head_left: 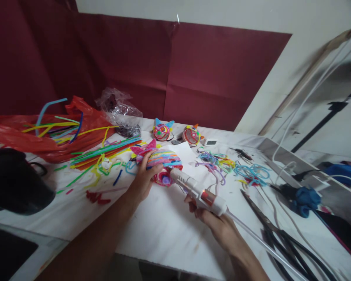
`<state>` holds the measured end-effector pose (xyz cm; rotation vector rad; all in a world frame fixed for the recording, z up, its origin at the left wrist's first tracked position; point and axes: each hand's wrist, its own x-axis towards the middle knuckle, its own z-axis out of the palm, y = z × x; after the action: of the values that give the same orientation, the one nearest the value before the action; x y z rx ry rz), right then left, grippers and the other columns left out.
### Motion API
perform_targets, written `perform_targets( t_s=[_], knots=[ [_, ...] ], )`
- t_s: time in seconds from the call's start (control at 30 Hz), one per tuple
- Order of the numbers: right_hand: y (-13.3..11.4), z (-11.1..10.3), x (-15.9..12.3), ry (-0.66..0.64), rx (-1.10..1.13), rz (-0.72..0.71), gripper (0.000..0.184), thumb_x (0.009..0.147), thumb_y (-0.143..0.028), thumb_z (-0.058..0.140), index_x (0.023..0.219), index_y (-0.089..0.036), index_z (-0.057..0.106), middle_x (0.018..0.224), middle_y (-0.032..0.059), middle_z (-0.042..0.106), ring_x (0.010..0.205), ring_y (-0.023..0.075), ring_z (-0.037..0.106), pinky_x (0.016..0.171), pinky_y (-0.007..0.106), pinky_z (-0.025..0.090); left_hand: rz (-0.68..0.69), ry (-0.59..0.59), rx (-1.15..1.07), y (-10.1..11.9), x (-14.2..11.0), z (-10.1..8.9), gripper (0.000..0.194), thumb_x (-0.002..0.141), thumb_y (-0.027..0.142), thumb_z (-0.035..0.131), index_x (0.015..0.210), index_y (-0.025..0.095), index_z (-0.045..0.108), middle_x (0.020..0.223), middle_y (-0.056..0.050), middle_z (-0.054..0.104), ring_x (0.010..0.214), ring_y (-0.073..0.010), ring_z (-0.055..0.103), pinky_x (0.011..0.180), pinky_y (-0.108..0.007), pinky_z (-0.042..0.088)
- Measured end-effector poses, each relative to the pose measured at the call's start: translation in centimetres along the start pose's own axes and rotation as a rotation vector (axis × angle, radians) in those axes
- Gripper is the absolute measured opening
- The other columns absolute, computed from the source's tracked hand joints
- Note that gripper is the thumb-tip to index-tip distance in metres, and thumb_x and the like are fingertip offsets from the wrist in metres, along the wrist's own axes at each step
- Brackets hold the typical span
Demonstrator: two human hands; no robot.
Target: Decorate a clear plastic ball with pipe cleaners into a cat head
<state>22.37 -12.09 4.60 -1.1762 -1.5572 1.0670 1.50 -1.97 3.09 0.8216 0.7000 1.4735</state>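
Note:
My left hand (148, 173) is closed around a striped pipe-cleaner figure (165, 158) with pink ears, steadying it just above or on the table; I cannot tell which. In my right hand (212, 218) is a white hot glue gun (197, 191), its handle wrapped by my fingers and a small orange light glowing on its body. The nozzle points left at the lower side of the figure, very near or touching it. A long clear glue stick (260, 240) sticks out of the gun's rear.
Two finished-looking pipe-cleaner figures (163, 130) (192, 135) stand behind. Left are a red plastic bag (86, 107), loose pipe cleaners (105, 154) and a black container (20, 183). Right lie curled pipe cleaners (251, 173), large scissors (267, 222), cables and a small white display (210, 143).

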Motion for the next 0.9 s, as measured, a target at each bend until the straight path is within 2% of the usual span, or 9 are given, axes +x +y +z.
perform_targets(
  t_s=[0.23,0.4,0.63,0.73,0.9],
  knots=[
    [0.7,-0.1,0.0,0.017,-0.018,0.018,0.026,0.075,-0.039,0.057,0.088,-0.021,0.070,0.071,0.0019,0.059,0.067,0.0190,0.053,0.061,0.030,0.044,0.012,0.020,0.034,-0.2,0.1,-0.1,0.073,0.059,0.029,0.093,0.127,0.029,0.066,0.112,-0.004,0.076,0.119,-0.0354,0.069,0.099,-0.043,0.058],
    [2.1,-0.1,-0.5,0.100,-0.038,0.034,0.030,0.078,-0.042,0.058,0.093,-0.021,0.073,0.083,0.0056,0.067,0.074,0.0222,0.061,0.069,0.034,0.049,0.011,0.034,0.034,-0.2,0.0,0.0,0.073,0.058,0.029,0.093,0.126,0.029,0.067,0.112,-0.003,0.077,0.112,-0.0336,0.072,0.102,-0.047,0.057],
    [3.0,-0.1,-0.8,0.179,-0.020,0.087,0.032,0.077,-0.043,0.062,0.096,-0.020,0.074,0.093,0.0092,0.073,0.081,0.0253,0.063,0.073,0.038,0.052,0.010,0.039,0.029,-0.1,0.0,0.0,0.070,0.060,0.026,0.092,0.125,0.028,0.068,0.113,-0.004,0.077,0.114,-0.0340,0.071,0.098,-0.044,0.058],
    [2.5,-0.2,-0.7,0.157,0.008,0.082,0.032,0.077,-0.045,0.062,0.095,-0.020,0.072,0.090,0.0082,0.072,0.078,0.0248,0.063,0.072,0.038,0.051,0.003,0.035,0.035,-0.2,0.1,0.0,0.072,0.060,0.027,0.093,0.127,0.029,0.067,0.112,-0.003,0.078,0.113,-0.0334,0.072,0.098,-0.044,0.058],
    [1.1,-0.4,-0.6,0.042,-0.033,0.012,0.023,0.077,-0.041,0.059,0.082,-0.021,0.069,0.077,0.0042,0.064,0.072,0.0209,0.057,0.065,0.033,0.045,0.001,0.030,0.036,-0.2,0.4,-0.3,0.080,0.060,0.029,0.092,0.134,0.027,0.062,0.115,-0.006,0.077,0.108,-0.0320,0.074,0.093,-0.043,0.060]
  ],
)
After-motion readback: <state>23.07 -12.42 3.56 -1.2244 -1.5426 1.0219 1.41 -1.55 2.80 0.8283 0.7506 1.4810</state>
